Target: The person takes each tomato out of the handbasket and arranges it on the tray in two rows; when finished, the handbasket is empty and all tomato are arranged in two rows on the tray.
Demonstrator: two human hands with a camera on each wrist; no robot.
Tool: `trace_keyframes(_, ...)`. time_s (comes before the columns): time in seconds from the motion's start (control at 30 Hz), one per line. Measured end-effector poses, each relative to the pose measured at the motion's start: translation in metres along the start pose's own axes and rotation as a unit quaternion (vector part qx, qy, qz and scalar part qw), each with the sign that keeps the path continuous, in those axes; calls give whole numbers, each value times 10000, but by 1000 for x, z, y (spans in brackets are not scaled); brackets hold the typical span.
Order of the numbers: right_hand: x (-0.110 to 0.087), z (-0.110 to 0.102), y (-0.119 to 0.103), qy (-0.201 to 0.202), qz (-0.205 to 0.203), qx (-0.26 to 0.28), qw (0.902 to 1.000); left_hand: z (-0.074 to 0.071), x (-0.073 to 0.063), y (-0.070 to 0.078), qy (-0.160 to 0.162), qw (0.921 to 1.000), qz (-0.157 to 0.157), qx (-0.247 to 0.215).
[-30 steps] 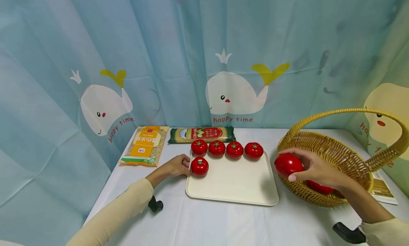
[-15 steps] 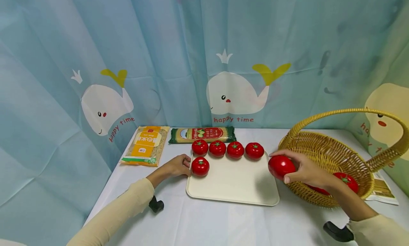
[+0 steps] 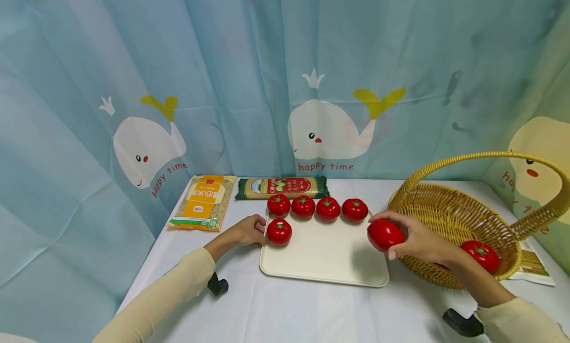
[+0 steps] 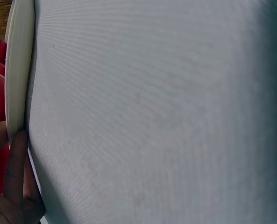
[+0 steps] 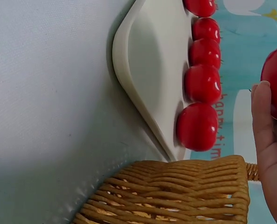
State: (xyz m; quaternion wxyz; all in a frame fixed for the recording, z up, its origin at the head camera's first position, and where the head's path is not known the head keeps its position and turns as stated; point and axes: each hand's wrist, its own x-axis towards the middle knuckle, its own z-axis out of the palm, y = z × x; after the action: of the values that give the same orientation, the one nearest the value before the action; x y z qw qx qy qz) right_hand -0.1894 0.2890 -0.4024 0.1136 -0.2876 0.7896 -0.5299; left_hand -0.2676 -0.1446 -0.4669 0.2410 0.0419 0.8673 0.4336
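Observation:
A white rectangular tray (image 3: 325, 259) lies on the table with several tomatoes on it: a back row including one tomato (image 3: 327, 209), and a single tomato (image 3: 279, 232) at the left side. My left hand (image 3: 246, 231) pinches the tray's left rim; in the left wrist view, the thumb is inside the rim and a finger (image 4: 16, 163) is outside. My right hand (image 3: 420, 238) grips a tomato (image 3: 385, 235) above the tray's right edge, its stem side hidden. Behind that hand stands a wicker basket (image 3: 454, 209) with a tomato (image 3: 480, 256) inside; another is mostly covered by the hand.
Behind the tray lies a pack of spaghetti (image 3: 281, 188). A bag of grain (image 3: 202, 203) is at the back left. The basket's tall handle (image 3: 472, 156) arches at the right, with a printed packet (image 3: 534, 264) partly under the basket. A patterned curtain (image 3: 249, 85) hangs behind.
My right hand has carried the tomato left, from the basket's rim to over the tray's right edge. A tomato in the basket has come into sight. The left hand stays at the rim.

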Motion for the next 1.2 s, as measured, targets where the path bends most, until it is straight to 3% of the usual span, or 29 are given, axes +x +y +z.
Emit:
trace_keyframes(0.47, 5, 7, 6, 103, -744, -669, 9949, 0, -1, 0, -15, 10000, 32, 52)
trace_keyframes(0.53, 5, 8, 3, 115, -631, -790, 9948, 1, -1, 0, -15, 10000, 55, 64)
trace_keyframes(0.7, 7, 12, -3, 317, 251, -896, 9952, 1, -1, 0, -7, 9999, 116, 82)
trace_keyframes(0.8, 9, 14, -5, 386, 566, -827, 9942, 0, 0, -1, -3, 9999, 110, 84)
trace_keyframes(1.03, 11, 16, -3, 359, 641, -547, 9958, 0, -1, -1, -43, 9999, 95, 101)
trace_keyframes(1.2, 11, 14, 0, 231, 437, -660, 9966, 0, 0, -1, -9, 9999, 49, 107)
